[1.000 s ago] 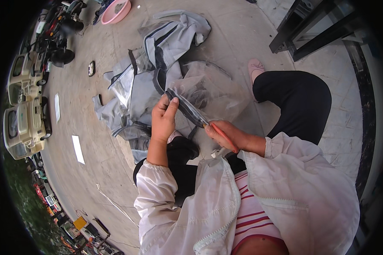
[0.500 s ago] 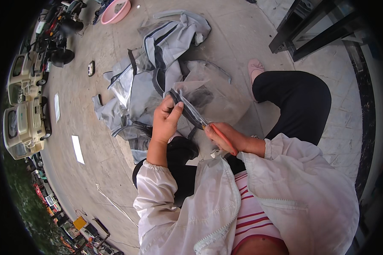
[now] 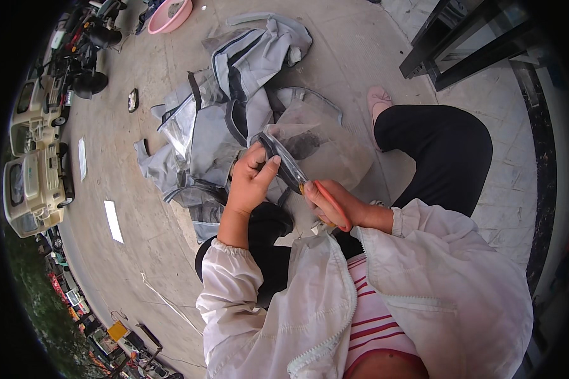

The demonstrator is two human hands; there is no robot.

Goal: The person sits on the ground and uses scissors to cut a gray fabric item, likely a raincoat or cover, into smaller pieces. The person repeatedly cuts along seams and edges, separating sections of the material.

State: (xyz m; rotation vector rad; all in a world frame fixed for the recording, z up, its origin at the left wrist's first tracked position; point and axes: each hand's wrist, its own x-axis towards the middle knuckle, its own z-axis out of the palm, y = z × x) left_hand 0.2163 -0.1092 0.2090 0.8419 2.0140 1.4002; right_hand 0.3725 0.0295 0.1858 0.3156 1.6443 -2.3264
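Observation:
My left hand (image 3: 254, 175) pinches a dark edging strip (image 3: 287, 167) between thumb and fingers. The strip borders a see-through plastic sheet (image 3: 341, 148), which spreads out beyond my hands. In my right hand (image 3: 351, 205) is a pair of scissors (image 3: 346, 222) with orange handles, pointing up and left along the strip; the blades are hard to tell from the plastic. The sheet joins or lies against a crumpled heap of light grey fabric (image 3: 259, 66) with dark trim and clear panels, on the ground in front of me.
A pink basin (image 3: 171, 26) stands at the far left. A small dark object (image 3: 133, 100) and white flat pieces (image 3: 114, 221) lie on the concrete. Vehicles (image 3: 35, 158) line the left side. A black metal frame (image 3: 468, 54) rises at the far right, near my outstretched leg (image 3: 439, 139).
The scissors' handles have spread further apart in my right hand. My left hand has moved slightly right and down, still holding the strip, and the clear plastic beside it has shifted.

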